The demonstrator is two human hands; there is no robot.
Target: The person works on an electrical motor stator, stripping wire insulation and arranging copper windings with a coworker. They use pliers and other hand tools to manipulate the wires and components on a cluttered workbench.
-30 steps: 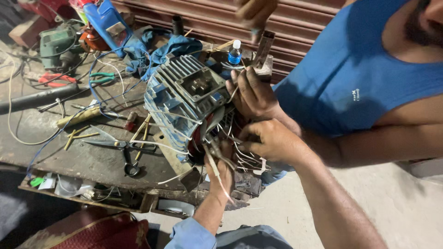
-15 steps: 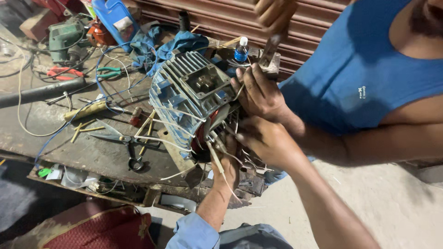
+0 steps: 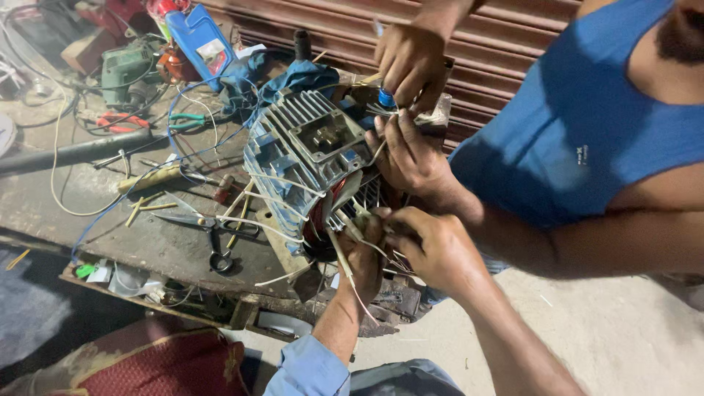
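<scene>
While both hands work the motor (image 3: pixel 308 158), left hand (image 3: pixel 363 253) grip clamped on wires (image 3: pixel 345 224), right hand (image 3: pixel 433 246) pinching them too

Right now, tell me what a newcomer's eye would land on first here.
A blue-grey finned electric motor lies on the cluttered workbench, with white wire leads spilling from its open end. Four hands crowd that end. The wearer's left hand grips the leads, the right hand is beside it, and a co-worker's hands are just above.
</scene>
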